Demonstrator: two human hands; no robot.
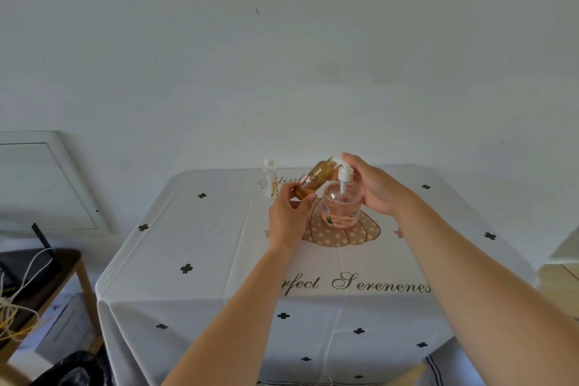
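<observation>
A round clear pump bottle (342, 208) of pink liquid soap stands on the white printed tablecloth (219, 247) at mid-table. My left hand (289, 215) grips the base of a small brown bottle (316, 178), tilted so its open mouth meets the white pump nozzle (338, 162). My right hand (372, 186) rests over the white pump head (345, 174), fingers on top. A small clear bottle (270, 178) with a white cap stands upright behind, to the left.
The table backs onto a white wall. A dark side table (37, 279) with cables and a router stands at the left, a white framed panel (47, 185) leaning behind it. A black bag (75, 370) lies at the lower left.
</observation>
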